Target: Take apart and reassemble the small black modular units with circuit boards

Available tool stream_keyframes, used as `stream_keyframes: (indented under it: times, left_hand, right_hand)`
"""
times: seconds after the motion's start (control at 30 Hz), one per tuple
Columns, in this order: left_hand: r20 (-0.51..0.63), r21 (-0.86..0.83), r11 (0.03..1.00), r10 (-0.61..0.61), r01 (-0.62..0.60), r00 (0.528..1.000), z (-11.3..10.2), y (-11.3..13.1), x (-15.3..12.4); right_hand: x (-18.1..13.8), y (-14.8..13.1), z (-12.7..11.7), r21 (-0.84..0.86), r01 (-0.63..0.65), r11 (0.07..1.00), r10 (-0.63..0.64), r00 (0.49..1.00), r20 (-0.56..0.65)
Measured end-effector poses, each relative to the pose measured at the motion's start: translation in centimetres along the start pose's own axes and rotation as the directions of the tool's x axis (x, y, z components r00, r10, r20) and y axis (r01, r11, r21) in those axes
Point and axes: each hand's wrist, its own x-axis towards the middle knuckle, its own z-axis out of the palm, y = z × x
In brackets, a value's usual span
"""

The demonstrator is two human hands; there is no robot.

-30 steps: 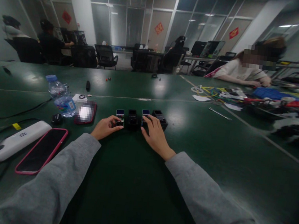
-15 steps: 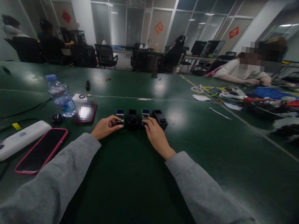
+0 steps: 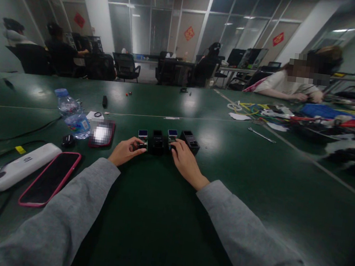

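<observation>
The left hand (image 3: 127,152) is gripping the lower part of the left circuit board (image 3: 143,133), its thumb lying along the near edge and its fingers curling over the side. The right hand (image 3: 186,162) is resting its bent fingertips on the right circuit board (image 3: 172,133); whether that grip is closing on the board or only touching it, I cannot tell. Both boards are lying on the green tabletop (image 3: 167,218), each showing a small screen at its far end. Between them a black device (image 3: 157,135) is sitting apart from both hands, and just right of the right board a larger black box (image 3: 191,139) is standing, partly hidden by the right hand. Grey sleeves (image 3: 77,207) are covering both forearms. Farther left, a dark phone-shaped thing (image 3: 111,136) with a reddish edge is lying beside a blue-capped bottle (image 3: 79,126). Nearer the person, a phone (image 3: 49,180) in a pink case is lying beside a white oblong device (image 3: 24,167). Off to the right a wrench (image 3: 261,135) is lying near tangled cables (image 3: 247,108), and beyond them another person (image 3: 276,83) in a pale top is leaning on the tabletop.
</observation>
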Motion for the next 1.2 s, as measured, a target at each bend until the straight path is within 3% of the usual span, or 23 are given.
stream_keyframes:
  times: [0.17, 0.4, 0.6, 0.77, 0.93, 1.2]
  left_hand:
    - [0.007, 0.001, 1.0, 0.003, -0.003, 1.0, 0.1, 0.0, 0.0]
    - [-0.001, -0.009, 1.0, 0.007, -0.007, 1.0, 0.1, -0.1, 0.0]
    - [-0.012, -0.014, 1.0, 0.009, -0.009, 1.0, 0.2, -0.1, 0.1]
    - [-0.015, -0.01, 1.0, 0.002, -0.002, 1.0, 0.3, -0.3, 0.1]
    - [-0.007, -0.006, 1.0, -0.004, 0.004, 1.0, 0.2, -0.4, 0.1]
    - [-0.01, -0.021, 1.0, -0.011, 0.01, 1.0, 0.2, -0.3, 0.0]
  right_hand:
    - [0.1, -0.8, -0.7, -0.09, 0.091, 0.992, -0.095, 0.995, -0.041]
    - [-0.2, -1.0, -0.7, -0.143, 0.226, 0.964, -0.208, 0.969, 0.132]
    - [-0.1, -1.1, -0.8, -0.144, 0.24, 0.96, -0.223, 0.966, 0.129]
    - [0.0, -0.6, -0.5, -0.191, 0.134, 0.972, -0.13, 0.991, 0.032]
    - [0.0, 0.3, 0.1, -0.131, 0.011, 0.991, -0.015, 0.999, -0.029]
    - [0.0, 0.5, 0.0, -0.037, 0.03, 0.999, -0.031, 0.999, -0.011]
